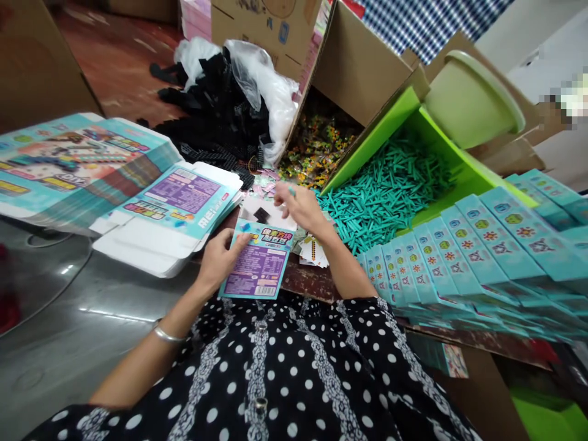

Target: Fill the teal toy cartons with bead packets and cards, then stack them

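My left hand (222, 257) grips the side of a teal and purple printed carton (257, 269), its thumb lying on the printed panel. The carton's far end is open, with a white flap (271, 213) folded out and a black piece (261, 215) showing at the mouth. Just beyond that opening is my right hand (301, 208), fingers curled, with a small teal stick (291, 191) at the fingertips. Part of the stick is hidden by the fingers. Small printed cards (315, 252) lie under my right wrist.
Stacked flat cartons (184, 190) lie on the left. Black parts (215, 104) and clear plastic are heaped behind. A cardboard box holds small colourful packets (316, 141). Beside it, a green bin (459, 159) holds teal sticks (386, 190). Rows of filled-out cartons (463, 245) stand on the right.
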`<state>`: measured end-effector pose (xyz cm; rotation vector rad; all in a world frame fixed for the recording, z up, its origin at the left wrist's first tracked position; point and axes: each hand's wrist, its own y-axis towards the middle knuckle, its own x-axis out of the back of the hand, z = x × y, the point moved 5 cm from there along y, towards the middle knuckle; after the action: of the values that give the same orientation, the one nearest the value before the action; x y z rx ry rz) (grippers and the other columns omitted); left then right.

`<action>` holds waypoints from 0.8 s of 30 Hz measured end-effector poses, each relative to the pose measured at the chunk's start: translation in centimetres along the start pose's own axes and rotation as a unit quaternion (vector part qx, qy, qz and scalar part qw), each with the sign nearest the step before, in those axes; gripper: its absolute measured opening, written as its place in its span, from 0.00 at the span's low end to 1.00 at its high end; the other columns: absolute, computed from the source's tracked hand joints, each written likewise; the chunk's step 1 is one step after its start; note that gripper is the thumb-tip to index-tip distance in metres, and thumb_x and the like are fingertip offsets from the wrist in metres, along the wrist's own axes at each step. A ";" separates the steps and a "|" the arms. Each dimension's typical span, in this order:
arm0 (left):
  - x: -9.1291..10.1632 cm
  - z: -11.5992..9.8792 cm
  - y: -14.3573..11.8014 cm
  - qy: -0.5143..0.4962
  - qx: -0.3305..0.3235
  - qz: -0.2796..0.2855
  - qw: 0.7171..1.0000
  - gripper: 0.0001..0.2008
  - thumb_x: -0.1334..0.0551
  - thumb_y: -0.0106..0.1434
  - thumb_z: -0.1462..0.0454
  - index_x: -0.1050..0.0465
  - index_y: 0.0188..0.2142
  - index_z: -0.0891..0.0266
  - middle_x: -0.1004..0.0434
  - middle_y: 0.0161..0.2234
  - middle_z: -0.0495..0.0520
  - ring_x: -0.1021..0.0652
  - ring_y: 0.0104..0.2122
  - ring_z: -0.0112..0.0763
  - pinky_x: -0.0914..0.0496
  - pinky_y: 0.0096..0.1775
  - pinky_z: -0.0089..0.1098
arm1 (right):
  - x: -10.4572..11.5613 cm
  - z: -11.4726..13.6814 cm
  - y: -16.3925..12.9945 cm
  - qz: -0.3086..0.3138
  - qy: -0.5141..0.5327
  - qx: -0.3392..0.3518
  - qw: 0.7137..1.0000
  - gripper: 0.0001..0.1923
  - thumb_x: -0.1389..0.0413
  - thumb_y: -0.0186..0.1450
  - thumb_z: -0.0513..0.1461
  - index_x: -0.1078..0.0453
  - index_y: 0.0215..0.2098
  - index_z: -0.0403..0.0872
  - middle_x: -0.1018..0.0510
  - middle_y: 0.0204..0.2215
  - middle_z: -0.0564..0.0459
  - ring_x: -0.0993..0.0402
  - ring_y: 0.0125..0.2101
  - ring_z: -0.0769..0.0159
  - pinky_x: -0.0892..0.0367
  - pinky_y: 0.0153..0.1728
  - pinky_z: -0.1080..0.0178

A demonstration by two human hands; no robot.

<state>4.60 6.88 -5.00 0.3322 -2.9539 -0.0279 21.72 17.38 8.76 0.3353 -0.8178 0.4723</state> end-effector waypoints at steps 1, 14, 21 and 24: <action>-0.1 -0.1 -0.2 0.002 -0.004 0.002 1.000 0.27 0.37 0.64 0.38 0.24 0.35 0.60 0.21 0.30 0.52 0.26 0.31 0.36 0.33 0.35 0.33 | 1.0 0.1 -0.1 -0.025 0.041 0.010 0.999 0.36 0.57 0.81 0.65 0.25 0.36 0.48 0.18 0.36 0.50 0.23 0.34 0.65 0.31 0.39 0.62; -0.5 0.3 -1.4 -0.038 -0.036 0.071 0.996 0.24 0.35 0.64 0.40 0.24 0.35 0.60 0.21 0.30 0.51 0.24 0.31 0.37 0.31 0.35 0.34 | -1.9 -1.0 -1.0 0.132 0.224 -0.033 0.965 0.29 0.30 0.65 0.63 0.28 0.37 0.47 0.18 0.26 0.55 0.18 0.28 0.70 0.25 0.29 0.69; -0.6 1.9 -0.5 -0.034 -0.030 0.069 0.997 0.25 0.34 0.65 0.40 0.22 0.36 0.60 0.19 0.32 0.52 0.22 0.33 0.40 0.30 0.37 0.35 | -0.1 -4.6 1.2 0.192 0.197 -0.050 0.960 0.21 0.31 0.69 0.54 0.25 0.46 0.47 0.12 0.39 0.49 0.14 0.31 0.68 0.25 0.28 0.70; -0.7 2.7 0.3 -0.029 -0.008 0.057 0.998 0.26 0.34 0.64 0.39 0.22 0.35 0.60 0.19 0.31 0.52 0.23 0.33 0.41 0.31 0.36 0.34 | 3.6 -10.0 5.2 -0.029 0.062 -0.088 0.994 0.14 0.43 0.78 0.48 0.25 0.45 0.46 0.12 0.42 0.46 0.14 0.34 0.67 0.23 0.31 0.68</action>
<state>4.72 7.28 -7.78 0.1629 -3.0240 -0.0464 27.31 27.40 5.64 0.1633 -0.7219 0.3603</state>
